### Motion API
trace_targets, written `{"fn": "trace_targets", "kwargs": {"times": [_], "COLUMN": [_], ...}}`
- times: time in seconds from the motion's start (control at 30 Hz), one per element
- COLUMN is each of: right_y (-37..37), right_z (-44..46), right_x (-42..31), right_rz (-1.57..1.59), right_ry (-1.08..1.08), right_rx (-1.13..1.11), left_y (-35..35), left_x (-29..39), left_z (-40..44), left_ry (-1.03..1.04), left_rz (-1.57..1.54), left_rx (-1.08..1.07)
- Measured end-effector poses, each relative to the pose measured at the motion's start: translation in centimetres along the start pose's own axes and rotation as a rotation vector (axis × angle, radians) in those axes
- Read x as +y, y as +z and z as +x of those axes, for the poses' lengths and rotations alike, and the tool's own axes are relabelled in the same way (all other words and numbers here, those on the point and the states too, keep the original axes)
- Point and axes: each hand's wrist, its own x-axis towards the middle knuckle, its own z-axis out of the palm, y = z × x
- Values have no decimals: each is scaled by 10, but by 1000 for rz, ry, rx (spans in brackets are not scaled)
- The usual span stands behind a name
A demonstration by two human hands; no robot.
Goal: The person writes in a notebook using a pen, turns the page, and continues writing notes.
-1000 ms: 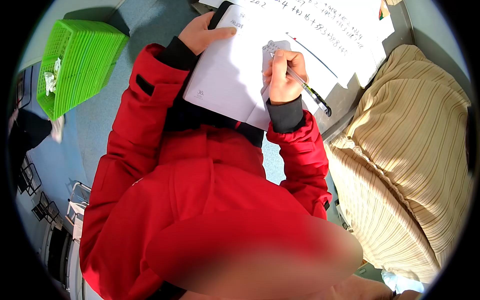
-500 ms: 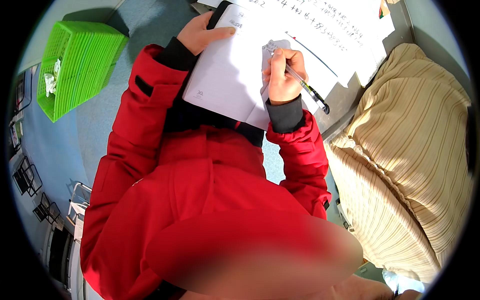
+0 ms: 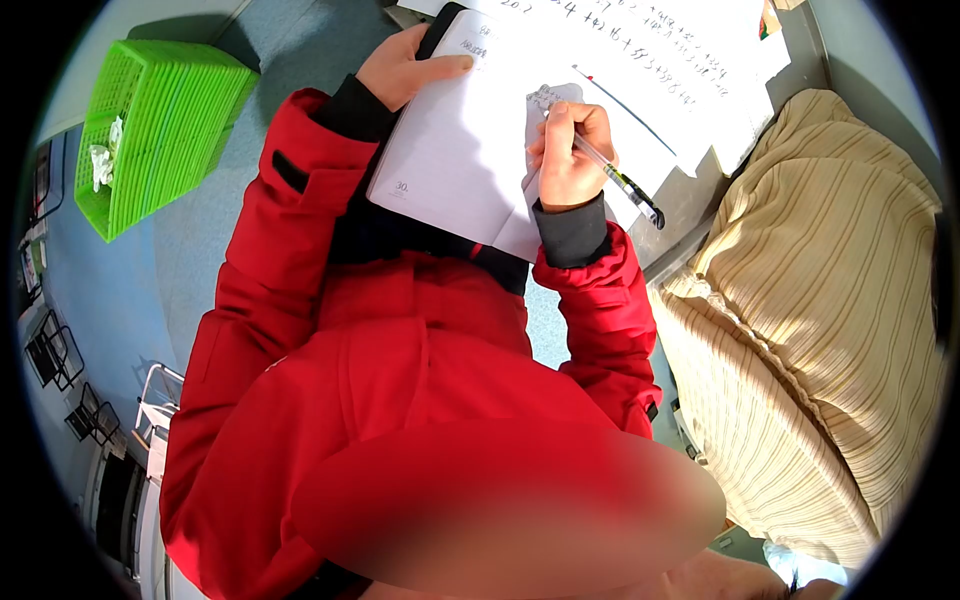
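An open notebook (image 3: 440,160) with a black cover lies tilted in front of my red jacket. My left hand (image 3: 408,68) grips its upper left side, with the thumb flat on the left page; most of the other fingers are out of sight. My right hand (image 3: 574,150) is closed around a clear-barrelled pen with a black cap end (image 3: 632,188). The pen points at the upper part of the right page, just under a few small handwritten lines (image 3: 546,96). Some handwriting also shows near the top of the left page.
Large white sheets (image 3: 690,60) with handwritten numbers and a dark ruled line lie beyond the notebook. A striped beige cloth-covered bulk (image 3: 810,230) stands at right. Nested green baskets (image 3: 180,130) stand at left, with crumpled white material inside. Folding chairs and a white frame are farther left.
My right hand and the pen have shifted very slightly downward on the right page. My left hand stays on the notebook in nearly the same place.
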Motion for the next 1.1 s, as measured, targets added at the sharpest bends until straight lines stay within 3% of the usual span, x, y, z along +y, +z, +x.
{"fn": "trace_targets", "kwargs": {"times": [1.1], "right_y": [-6], "right_z": [-2], "right_x": [3], "right_rz": [42], "right_ry": [20], "right_rx": [22], "left_y": [0], "left_x": [1], "left_z": [0], "left_ry": [-16], "left_rz": [-13], "left_rx": [-8]}}
